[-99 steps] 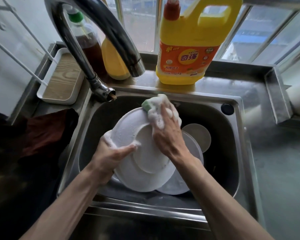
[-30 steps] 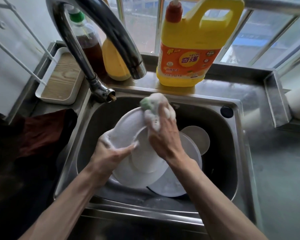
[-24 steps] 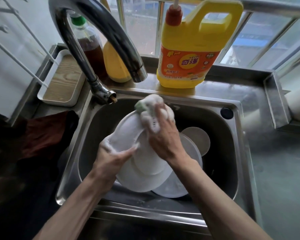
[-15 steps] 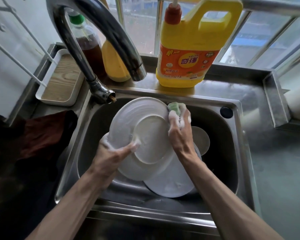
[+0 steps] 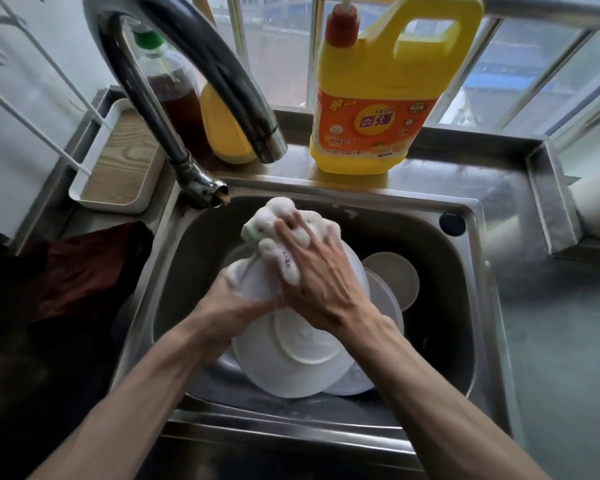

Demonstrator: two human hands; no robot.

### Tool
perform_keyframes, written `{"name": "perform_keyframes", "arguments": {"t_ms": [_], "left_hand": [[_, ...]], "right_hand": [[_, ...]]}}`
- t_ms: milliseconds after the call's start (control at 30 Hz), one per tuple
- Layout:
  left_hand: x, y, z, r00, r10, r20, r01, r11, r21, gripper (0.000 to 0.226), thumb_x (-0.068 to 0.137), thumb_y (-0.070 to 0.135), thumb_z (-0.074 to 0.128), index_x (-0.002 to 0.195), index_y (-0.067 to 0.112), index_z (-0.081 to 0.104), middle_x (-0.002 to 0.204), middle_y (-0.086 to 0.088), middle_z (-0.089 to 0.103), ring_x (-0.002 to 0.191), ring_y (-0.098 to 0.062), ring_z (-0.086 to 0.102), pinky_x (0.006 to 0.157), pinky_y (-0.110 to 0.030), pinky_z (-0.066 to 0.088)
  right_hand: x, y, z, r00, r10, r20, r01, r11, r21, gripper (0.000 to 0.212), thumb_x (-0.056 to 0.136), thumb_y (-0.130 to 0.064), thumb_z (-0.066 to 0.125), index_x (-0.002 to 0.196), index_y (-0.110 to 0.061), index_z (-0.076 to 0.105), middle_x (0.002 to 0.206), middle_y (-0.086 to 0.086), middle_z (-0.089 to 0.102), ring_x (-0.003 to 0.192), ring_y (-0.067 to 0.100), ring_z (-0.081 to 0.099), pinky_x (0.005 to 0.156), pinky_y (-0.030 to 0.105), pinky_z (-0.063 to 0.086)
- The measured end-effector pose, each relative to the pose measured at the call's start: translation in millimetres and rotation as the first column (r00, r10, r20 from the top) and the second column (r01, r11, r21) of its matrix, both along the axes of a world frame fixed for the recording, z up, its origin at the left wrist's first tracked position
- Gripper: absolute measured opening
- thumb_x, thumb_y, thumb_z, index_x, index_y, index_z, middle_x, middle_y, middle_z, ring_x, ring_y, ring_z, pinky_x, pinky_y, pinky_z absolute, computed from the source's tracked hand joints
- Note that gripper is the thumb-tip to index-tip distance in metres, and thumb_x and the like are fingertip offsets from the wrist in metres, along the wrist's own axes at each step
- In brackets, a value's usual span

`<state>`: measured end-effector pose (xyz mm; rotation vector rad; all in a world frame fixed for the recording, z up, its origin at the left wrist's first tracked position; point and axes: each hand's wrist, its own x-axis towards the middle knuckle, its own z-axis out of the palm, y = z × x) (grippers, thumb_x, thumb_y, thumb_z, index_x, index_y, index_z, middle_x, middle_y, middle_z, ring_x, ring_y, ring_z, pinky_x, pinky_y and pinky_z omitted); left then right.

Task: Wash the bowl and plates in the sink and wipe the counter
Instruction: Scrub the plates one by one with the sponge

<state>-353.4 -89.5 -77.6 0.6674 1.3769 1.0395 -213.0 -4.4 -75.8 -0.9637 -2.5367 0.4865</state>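
step: scrubbing | left hand point(image 5: 229, 306) fingers clamp white plate point(image 5: 291, 358) at 9 o'clock rim, tilting underside up for access | right hand point(image 5: 323, 278) fingers curled on soapy sponge point(image 5: 260, 226) at 12 o'clock rim | plate held inside sink point(image 5: 440, 306), over second plate point(image 5: 385, 303)

bare forearms point(image 5: 146, 386), foam on right hand point(image 5: 321, 284)

Gripping the plate point(image 5: 291, 362) rim with the left hand point(image 5: 219, 308), clutching the foamy sponge point(image 5: 257, 225) in the right hand point(image 5: 321, 284), fingers point(image 5: 330, 239) spread, just beyond that grip.
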Motion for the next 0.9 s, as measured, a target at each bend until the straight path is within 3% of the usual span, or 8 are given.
{"name": "perform_keyframes", "arguments": {"t_ms": [67, 200, 367, 467, 567, 700, 833, 900], "left_hand": [[2.5, -8.5, -3.6, 0.993, 0.115, -0.013, -0.115, 0.993, -0.015, 0.059, 0.056, 0.012, 0.097, 0.108, 0.016, 0.068, 0.094, -0.003, 0.08, 0.085, -0.017, 0.075, 0.065, -0.023, 0.058], [6.0, -14.2, -6.1, 0.981, 0.195, -0.019, -0.195, 0.981, -0.005, 0.056, 0.054, 0.017, 0.092, 0.105, 0.017, 0.067, 0.092, -0.001, 0.079, 0.082, -0.018, 0.077, 0.062, -0.028, 0.06], [8.7, -9.3, -9.1, 0.973, 0.214, -0.084, -0.213, 0.977, 0.021, 0.057, 0.056, 0.036, 0.099, 0.102, 0.022, 0.068, 0.091, 0.004, 0.079, 0.083, -0.015, 0.075, 0.061, -0.021, 0.057], [9.8, -6.9, -9.2, 0.969, 0.246, -0.025, -0.245, 0.969, 0.027, 0.069, 0.044, 0.04, 0.103, 0.102, 0.021, 0.07, 0.092, 0.0, 0.08, 0.081, -0.013, 0.076, 0.063, -0.021, 0.057], [8.4, -4.0, -6.7, 0.965, 0.263, 0.016, -0.263, 0.964, 0.047, 0.04, 0.056, 0.008, 0.094, 0.091, 0.017, 0.075, 0.087, -0.001, 0.08, 0.077, -0.013, 0.075, 0.062, -0.024, 0.058], [4.7, 0.7, -5.9, 0.971, 0.24, 0.002, -0.239, 0.969, 0.067, 0.041, 0.061, 0.011, 0.086, 0.1, 0.011, 0.074, 0.094, -0.009, 0.079, 0.081, -0.02, 0.075, 0.067, -0.031, 0.062], [8.8, 1.7, -7.4, 0.976, 0.216, 0.0, -0.216, 0.975, 0.054, 0.054, 0.053, 0.021, 0.096, 0.101, 0.014, 0.073, 0.094, -0.007, 0.079, 0.082, -0.016, 0.074, 0.068, -0.027, 0.059], [7.8, -3.9, -11.1, 0.972, 0.236, 0.006, -0.236, 0.971, 0.035, 0.056, 0.055, 0.025, 0.1, 0.102, 0.014, 0.073, 0.095, -0.006, 0.079, 0.085, -0.018, 0.074, 0.068, -0.027, 0.059]], "right_hand": [[11.8, 7.9, -11.8, 0.977, -0.213, -0.003, 0.21, 0.966, -0.152, 0.042, 0.102, -0.037, 0.03, 0.136, -0.033, 0.055, 0.15, -0.004, 0.043, 0.131, 0.024, 0.044, 0.105, 0.045, 0.034], [24.3, 0.0, -21.0, 0.785, -0.619, 0.039, 0.509, 0.607, -0.61, 0.054, 0.107, -0.037, 0.023, 0.157, -0.019, 0.031, 0.164, 0.006, 0.03, 0.144, 0.031, 0.029, 0.116, 0.044, 0.021], [9.7, -23.3, -19.9, 0.925, -0.374, -0.062, 0.282, 0.788, -0.548, 0.062, 0.104, -0.038, 0.037, 0.162, -0.017, 0.027, 0.172, 0.003, 0.017, 0.153, 0.009, 0.007, 0.122, 0.023, 0.004], [3.3, -21.7, -17.1, 0.954, -0.236, -0.186, 0.158, 0.919, -0.361, 0.052, 0.104, -0.033, 0.055, 0.152, -0.016, 0.049, 0.17, 0.007, 0.021, 0.151, 0.018, 0.027, 0.123, 0.022, 0.019], [10.5, -2.3, -14.6, 0.865, -0.366, -0.343, 0.242, 0.903, -0.355, 0.032, 0.101, -0.025, 0.064, 0.132, -0.018, 0.068, 0.152, 0.01, 0.027, 0.133, 0.014, 0.042, 0.118, 0.015, 0.03], [16.0, 8.5, -14.4, 0.719, -0.586, -0.372, 0.414, 0.792, -0.449, 0.021, 0.099, -0.025, 0.069, 0.118, -0.02, 0.075, 0.126, 0.002, 0.041, 0.122, 0.023, 0.047, 0.111, 0.038, 0.044], [0.2, -12.3, 3.0, 0.859, -0.337, -0.385, 0.257, 0.935, -0.245, 0.029, 0.093, -0.032, 0.077, 0.12, -0.024, 0.072, 0.12, -0.001, 0.058, 0.111, 0.017, 0.056, 0.098, 0.026, 0.047], [3.5, -10.6, -3.3, 0.856, -0.316, -0.409, 0.232, 0.942, -0.242, 0.024, 0.089, -0.029, 0.081, 0.11, -0.019, 0.075, 0.115, -0.002, 0.065, 0.105, 0.017, 0.062, 0.093, 0.031, 0.052]]}}
